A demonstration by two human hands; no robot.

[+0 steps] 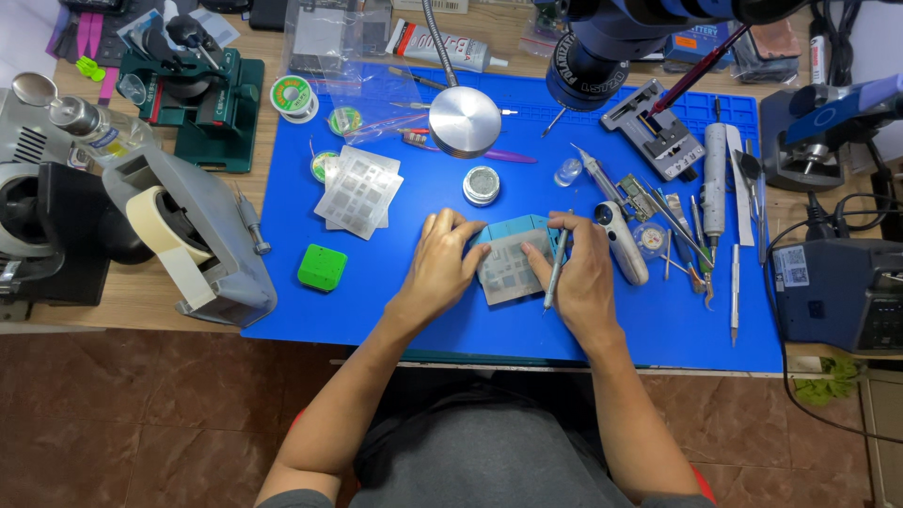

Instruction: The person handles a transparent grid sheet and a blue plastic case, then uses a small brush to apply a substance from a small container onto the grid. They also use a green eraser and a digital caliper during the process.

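A thin grey stencil (pixel 508 268) lies over a light-blue block (pixel 515 231) in the middle of my blue mat (pixel 376 310), and my left hand (pixel 442 259) presses its left edge with the fingers laid flat and close together. My right hand (pixel 583 273) rests on its right edge while its fingers pinch a slim tool (pixel 557 268) that points down. More stencils (pixel 359 193) lie up left, a green cube (pixel 323 267) left, a round tin (pixel 482 184) above.
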